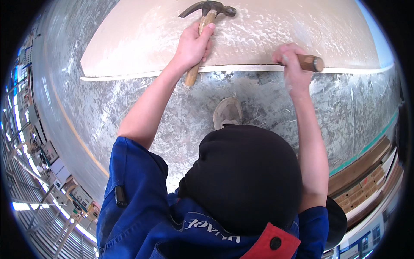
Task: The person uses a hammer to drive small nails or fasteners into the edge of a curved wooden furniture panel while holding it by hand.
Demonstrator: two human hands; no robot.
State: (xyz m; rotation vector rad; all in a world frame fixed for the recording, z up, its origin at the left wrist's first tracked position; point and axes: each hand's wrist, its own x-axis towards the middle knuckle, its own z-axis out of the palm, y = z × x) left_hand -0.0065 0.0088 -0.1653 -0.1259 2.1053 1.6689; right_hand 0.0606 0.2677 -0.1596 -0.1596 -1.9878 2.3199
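My left hand (pixel 195 43) is closed around the wooden handle of a claw hammer (pixel 220 7), whose metal head lies over a large pale board (pixel 129 45). The handle's lower end reaches past the board's near edge. At the right, my right hand (pixel 292 61) grips a tool with a round wooden handle (pixel 312 63), perhaps a chisel; its working end is mostly hidden and the hand is slightly blurred. That hand is at the near edge of the board. White scuffs and small flakes mark the board's surface.
The board lies above a worn grey floor (pixel 265 100). A shoe (pixel 228 111) stands on the floor near the board's edge. Stacked wooden boards (pixel 359 162) are at the lower right, beyond a green floor line. A yellow line (pixel 74 129) curves along the left, with workshop equipment farther out.
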